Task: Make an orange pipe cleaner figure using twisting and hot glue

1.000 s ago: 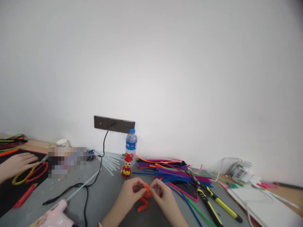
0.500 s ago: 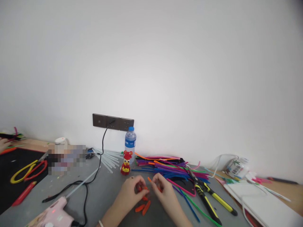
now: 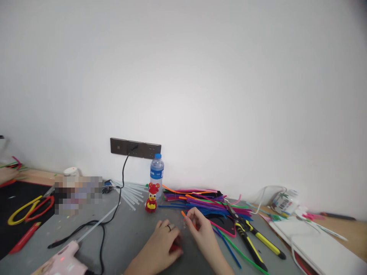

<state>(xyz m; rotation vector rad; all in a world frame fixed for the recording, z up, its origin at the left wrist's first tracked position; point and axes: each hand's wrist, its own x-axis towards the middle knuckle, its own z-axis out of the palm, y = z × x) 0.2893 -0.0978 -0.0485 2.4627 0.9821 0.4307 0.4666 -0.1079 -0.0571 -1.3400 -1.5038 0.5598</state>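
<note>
By the fingers of the right hand (image 3: 203, 235), a short orange chenille stem (image 3: 184, 214) is pinched, and its tip is pointed out beyond the thumb. The left hand (image 3: 159, 246), on which a dark ring (image 3: 168, 228) is worn, is held low with its fingers curled over an orange-red patch (image 3: 173, 248); whether this is gripped or only covered cannot be told. Between the two hands, which are set apart, the grey surface (image 3: 123, 233) is seen. Beyond the left fingers, a red and yellow bear figure (image 3: 151, 199) is stood upright in front of a blue-capped bottle (image 3: 156, 168). Beyond the right fingers, a heap of coloured chenille stems (image 3: 206, 199) is laid, and to the right of these fingers, pliers with yellow-black handles (image 3: 265, 239) are placed. Well to the left of the left fingers, a pink glue gun (image 3: 65, 259), a red utility knife (image 3: 25, 238) and scissors (image 3: 34, 210) are seen.
</note>
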